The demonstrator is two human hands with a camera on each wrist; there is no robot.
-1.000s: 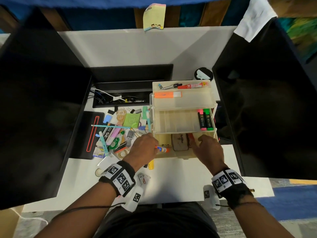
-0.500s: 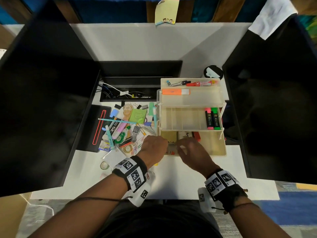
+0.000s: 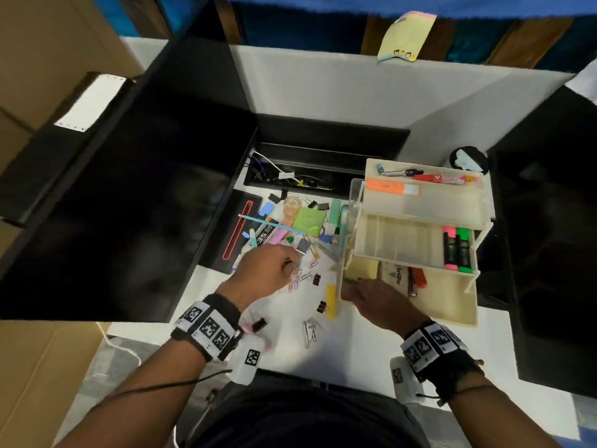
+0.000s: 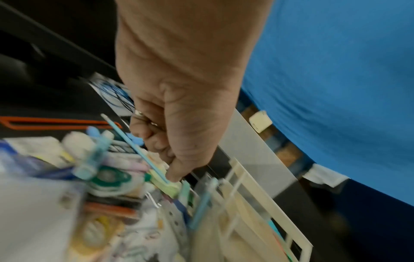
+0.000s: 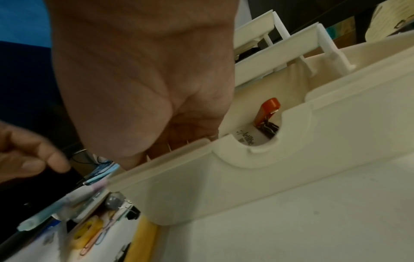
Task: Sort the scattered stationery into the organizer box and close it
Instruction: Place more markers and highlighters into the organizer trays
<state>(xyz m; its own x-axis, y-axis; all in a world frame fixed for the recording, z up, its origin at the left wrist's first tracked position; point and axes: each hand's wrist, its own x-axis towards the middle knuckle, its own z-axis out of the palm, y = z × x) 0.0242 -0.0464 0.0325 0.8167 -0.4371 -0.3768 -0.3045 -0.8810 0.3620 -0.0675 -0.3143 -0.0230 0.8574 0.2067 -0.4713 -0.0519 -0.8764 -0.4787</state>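
Neither grip is plainly shown clamped on an item. Over the loose pile, the left hand [image 3: 265,270] hovers knuckles up with its fingers curled downward; the left wrist view shows the curled fingers [image 4: 156,141] above a thin blue stick [image 4: 134,147] and a pad of green sticky notes [image 4: 168,186], with something small and metallic half hidden inside them, so whether it pinches anything cannot be told. Reaching in from the near side, the right hand [image 3: 374,302] has its fingertips dipped over the front wall of the organizer box [image 3: 452,305], at the left end of the bottom compartment; the right wrist view shows the fingers [image 5: 179,138] bent down behind that wall, and what they touch is hidden.

The box stands open on the white worktop [image 3: 355,350], to the right of the pile, its trays stepped back in tiers. An orange highlighter [image 3: 392,188] and a red pen [image 3: 445,179] lie in the top tray. The middle tray holds a pink marker [image 3: 449,247] and a green marker [image 3: 463,250] side by side at its right end. In the bottom compartment lie a yellow pad [image 3: 361,268], a white ink box [image 3: 395,276] and an orange stapler [image 3: 420,278].

Paper clips [image 3: 298,276], black binder clips [image 3: 316,279] and a yellow highlighter [image 3: 331,300] are scattered on the worktop between the two hands. Both forearms come in from the bottom edge, each wearing a wristband with black and white markers.
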